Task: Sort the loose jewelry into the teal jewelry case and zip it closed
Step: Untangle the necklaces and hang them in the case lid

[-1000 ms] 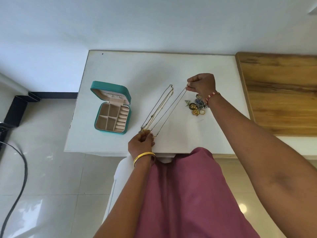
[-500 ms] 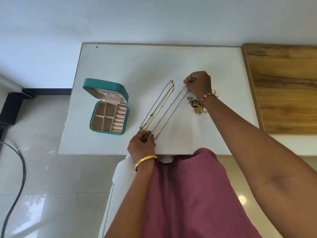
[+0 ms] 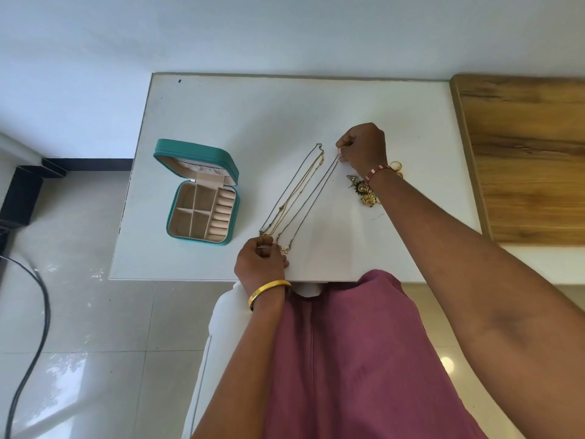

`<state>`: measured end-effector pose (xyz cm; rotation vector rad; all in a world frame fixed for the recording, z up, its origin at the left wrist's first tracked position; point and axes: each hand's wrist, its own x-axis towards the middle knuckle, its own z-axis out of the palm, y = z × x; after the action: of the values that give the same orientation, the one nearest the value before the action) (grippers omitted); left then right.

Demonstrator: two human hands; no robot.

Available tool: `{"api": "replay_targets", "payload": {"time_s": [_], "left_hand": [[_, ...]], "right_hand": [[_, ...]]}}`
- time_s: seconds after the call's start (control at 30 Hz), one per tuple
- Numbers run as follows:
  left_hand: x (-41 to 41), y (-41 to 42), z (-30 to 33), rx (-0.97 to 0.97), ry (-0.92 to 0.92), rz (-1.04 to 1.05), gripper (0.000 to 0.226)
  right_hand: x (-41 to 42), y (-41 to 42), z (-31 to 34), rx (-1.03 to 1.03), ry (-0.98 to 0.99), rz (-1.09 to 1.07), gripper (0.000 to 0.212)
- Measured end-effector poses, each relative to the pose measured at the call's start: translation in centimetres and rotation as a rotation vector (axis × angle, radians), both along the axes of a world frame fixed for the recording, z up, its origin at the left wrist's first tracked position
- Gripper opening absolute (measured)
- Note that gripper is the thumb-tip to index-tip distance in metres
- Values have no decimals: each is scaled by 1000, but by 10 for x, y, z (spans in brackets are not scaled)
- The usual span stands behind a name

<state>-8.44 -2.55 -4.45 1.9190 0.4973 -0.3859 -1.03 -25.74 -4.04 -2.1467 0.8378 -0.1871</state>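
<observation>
Two hands (image 3: 261,259) (image 3: 364,147), chain (image 3: 311,198) stretched diagonally

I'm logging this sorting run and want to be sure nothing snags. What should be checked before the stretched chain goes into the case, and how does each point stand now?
1. Case open, lid up: ok.
2. Compartments free of jewelry: ok, all look bare.
3. Right hand grip on the far end of the chain: ok, pinched.
4. Left hand grip on the near end with the pendant: ok, fingers curled round it.
5. Held chain separate from the other chains lying beside it: cannot tell, their near ends bunch at the left hand.
6. Earring pile away from the chain's path: ok, it lies under the right wrist.
</observation>
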Motion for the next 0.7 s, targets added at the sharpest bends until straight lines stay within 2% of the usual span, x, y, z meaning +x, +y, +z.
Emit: {"api": "replay_targets", "payload": {"time_s": [0.17,0.3,0.5,0.7], "left_hand": [[0,0,0,0,-16,3,13],[-2,1,1,-1,-29,-3,16],[-5,3,6,-17,-34,-30,19],[-8,12,22,-83,-41,-24,19]], "right_hand": [[2,2,2,-120,54,74,19],[-4,7,6,-196,27,38,24],[-33,45,16,-150,-137,-74,24],[-72,104,30,-10,-140,-41,19]]}}
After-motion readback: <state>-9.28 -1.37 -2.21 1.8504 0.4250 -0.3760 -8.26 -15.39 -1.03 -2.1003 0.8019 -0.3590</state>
